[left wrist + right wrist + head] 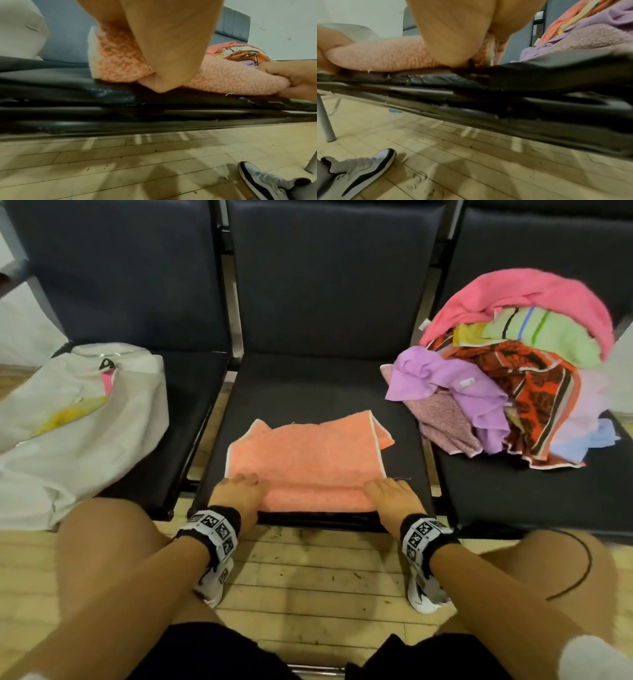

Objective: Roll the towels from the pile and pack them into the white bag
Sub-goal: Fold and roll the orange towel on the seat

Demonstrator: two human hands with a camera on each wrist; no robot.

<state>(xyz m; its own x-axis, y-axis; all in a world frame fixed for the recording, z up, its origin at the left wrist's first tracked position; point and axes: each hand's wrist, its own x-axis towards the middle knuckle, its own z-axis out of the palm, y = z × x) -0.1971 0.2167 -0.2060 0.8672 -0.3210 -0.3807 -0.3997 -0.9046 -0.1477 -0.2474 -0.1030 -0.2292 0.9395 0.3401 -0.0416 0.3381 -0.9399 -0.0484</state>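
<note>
The row of dark seats (329, 302) spans everything ahead of the hands. On the seat beyond the left hand slumps the white bag (78, 433), with pink and yellow cloth showing at its mouth, so some towels seem packed already. On the seat beyond the right hand lies the pile (507, 385), and it looks large: pink, striped green, purple, and orange-patterned towels remain unrolled. Between the hands, on the middle seat, lies the peach towel (308, 460), its near edge turned into a first thick roll and the rest flat. The left hand (236, 494) and right hand (390, 498) each grip one end of that roll, fingers over, thumbs under. Judging by this, most of the task remains.
</note>
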